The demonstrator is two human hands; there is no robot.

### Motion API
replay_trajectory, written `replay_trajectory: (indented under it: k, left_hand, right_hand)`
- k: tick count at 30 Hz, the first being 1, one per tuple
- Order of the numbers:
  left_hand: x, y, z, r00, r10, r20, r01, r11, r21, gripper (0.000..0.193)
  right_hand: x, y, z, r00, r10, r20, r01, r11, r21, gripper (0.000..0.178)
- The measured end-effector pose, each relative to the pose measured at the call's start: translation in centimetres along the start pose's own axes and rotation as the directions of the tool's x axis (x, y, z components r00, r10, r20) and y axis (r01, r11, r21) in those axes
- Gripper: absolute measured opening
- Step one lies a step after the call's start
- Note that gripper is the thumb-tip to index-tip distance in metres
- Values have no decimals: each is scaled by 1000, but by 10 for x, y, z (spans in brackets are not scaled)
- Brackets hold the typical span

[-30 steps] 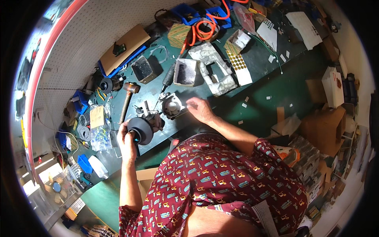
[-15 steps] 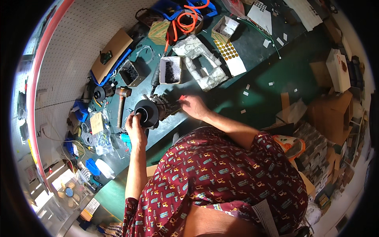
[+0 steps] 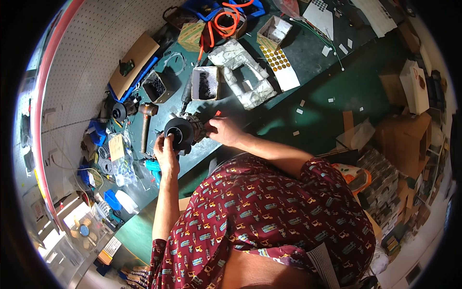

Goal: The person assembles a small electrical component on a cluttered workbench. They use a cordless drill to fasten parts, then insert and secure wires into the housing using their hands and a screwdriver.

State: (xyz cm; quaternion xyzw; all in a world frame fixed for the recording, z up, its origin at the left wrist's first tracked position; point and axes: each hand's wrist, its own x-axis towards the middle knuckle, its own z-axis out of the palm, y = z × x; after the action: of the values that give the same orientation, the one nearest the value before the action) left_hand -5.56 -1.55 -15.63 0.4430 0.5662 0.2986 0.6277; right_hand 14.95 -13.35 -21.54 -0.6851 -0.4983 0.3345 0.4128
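My left hand [image 3: 167, 155] grips the rim of a black round flanged part [image 3: 172, 127] with a hollow centre, thumb at its opening. The flange sits on the end of a metal motor-like assembly [image 3: 197, 128] held just above the bench's near edge. At the assembly's other end is my right hand [image 3: 225, 131], its fingers bent together and touching the side; what they pinch is hidden. A small red piece [image 3: 218, 113] shows just beyond the right fingers. The tip of a dark power screwdriver [image 3: 186, 96] with an orange coiled hose points toward the assembly.
A hammer [image 3: 146, 126] lies left of the assembly. Beyond are a white box of dark screws [image 3: 205, 84], an open box of small parts [image 3: 157, 86] and a marbled foam frame [image 3: 243, 72]. A teal power tool [image 3: 153, 166] lies near the left forearm.
My right hand has moved left, closer to the flange, and now touches the assembly. The flanged part has shifted slightly and turned in my left hand. The red piece now shows apart from the right fingertips.
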Motion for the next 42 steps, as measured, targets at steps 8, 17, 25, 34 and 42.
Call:
replay_trajectory:
  k: [8,17,25,34,42]
  left_hand:
    - [-4,-2,0,998,-23,55,22,999,25,41]
    - [-2,-22,-29,999,41,20,-40,996,-80,45]
    - [-8,-69,-11,932,262,251,-363,641,676,20]
    - [3,-90,-23,810,416,414,-571,395,720,22]
    - [8,-93,-22,790,419,448,-611,470,637,24]
  right_hand:
    - [8,18,18,995,-99,5,99,988,-118,24]
    - [6,17,22,975,-222,6,215,935,-283,24]
    - [7,20,25,985,-173,-1,166,950,-264,26]
    - [7,-7,17,979,-192,74,206,909,-363,20]
    - [3,1,19,986,-165,-11,154,938,-311,18]
